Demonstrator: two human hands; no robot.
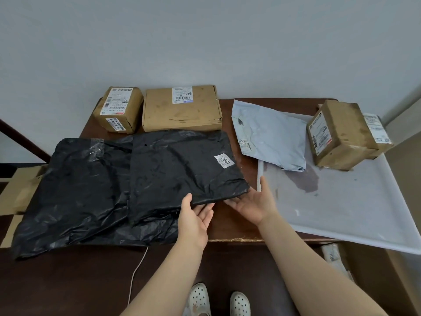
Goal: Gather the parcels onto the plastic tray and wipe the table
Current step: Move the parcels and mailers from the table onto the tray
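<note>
A black plastic parcel [182, 169] with a white "2001" label lies on a larger black bag [75, 197] on the brown table [227, 226]. My left hand [196, 215] grips its near edge, thumb on top and fingers under. My right hand [255, 201] is palm up under its near right corner. The white plastic tray [341, 206] lies on the right, overhanging the table. A grey mailer [271, 137] lies partly on the tray's far left corner. A taped brown box [341, 133] stands on the tray at the far right.
Two cardboard boxes stand at the back against the wall: a small one [118, 108] and a flat wide one [182, 108]. A dark stain [305, 179] marks the tray. Flat cardboard [18, 190] lies left of the table. A white cable [136, 272] hangs below the front edge.
</note>
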